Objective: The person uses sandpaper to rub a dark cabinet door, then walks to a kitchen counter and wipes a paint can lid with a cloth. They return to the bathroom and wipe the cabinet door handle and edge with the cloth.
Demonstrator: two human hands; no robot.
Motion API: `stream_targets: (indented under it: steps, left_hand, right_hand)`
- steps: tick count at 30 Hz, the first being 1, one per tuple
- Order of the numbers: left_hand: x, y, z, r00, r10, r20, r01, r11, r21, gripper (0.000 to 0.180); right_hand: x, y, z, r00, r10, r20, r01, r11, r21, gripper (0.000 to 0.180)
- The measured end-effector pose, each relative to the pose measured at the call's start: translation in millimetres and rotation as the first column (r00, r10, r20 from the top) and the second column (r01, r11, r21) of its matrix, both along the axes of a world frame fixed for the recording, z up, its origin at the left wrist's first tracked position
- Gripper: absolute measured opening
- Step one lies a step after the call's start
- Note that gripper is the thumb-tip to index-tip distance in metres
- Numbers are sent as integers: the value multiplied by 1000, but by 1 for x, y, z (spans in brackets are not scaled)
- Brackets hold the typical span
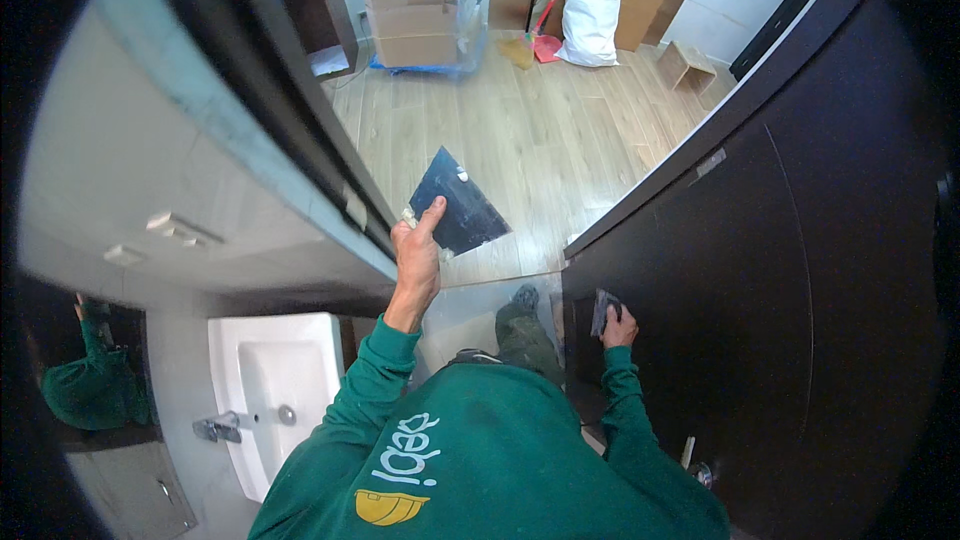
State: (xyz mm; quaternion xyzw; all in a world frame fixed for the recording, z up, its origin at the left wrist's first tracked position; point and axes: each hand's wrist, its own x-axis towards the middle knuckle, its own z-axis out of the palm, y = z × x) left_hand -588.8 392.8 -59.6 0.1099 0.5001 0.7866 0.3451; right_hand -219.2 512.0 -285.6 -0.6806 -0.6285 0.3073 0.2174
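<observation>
Two hands busy. Left hand (417, 245) grip pinches wide dark scraper blade (458, 202) at frame centre, beside door frame (300, 140). Right hand (617, 325) grip closed on small dark pad (601, 310) against dark door (780, 270). Step looks like surface finishing; next move needs flat, steady blade contact.

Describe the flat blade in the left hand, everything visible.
The blade is a thin, flat, dark blue-grey sheet, roughly a trapezoid that widens away from the grip, metal by its look, with a few pale specks or smears on its face. The left hand pinches its narrow lower corner, thumb on top. It is held raised and tilted beside the door frame, over the wooden floor.
</observation>
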Motion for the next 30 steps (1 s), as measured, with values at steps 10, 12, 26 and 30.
stream_targets:
  steps: [10, 12, 26, 30]
  left_hand:
    - [-90, 157, -10, 996, 76, -35, -79, 993, -88, 24]
    - [-100, 189, -15, 996, 80, -26, -82, 994, -73, 25]
    - [-156, 471, -54, 980, -145, 138, 171, 965, -197, 27]
    - [-192, 585, -55, 940, -325, 104, 336, 935, -111, 28]
  right_hand:
    - [37, 72, -137, 897, 94, 431, 212, 765, -608, 49]
    - [15, 106, -146, 862, 99, 497, 189, 847, -498, 46]
    - [-99, 288, -190, 969, -88, 233, 231, 666, -709, 51]
    - [-140, 348, -167, 922, -197, 333, 373, 686, -625, 41]
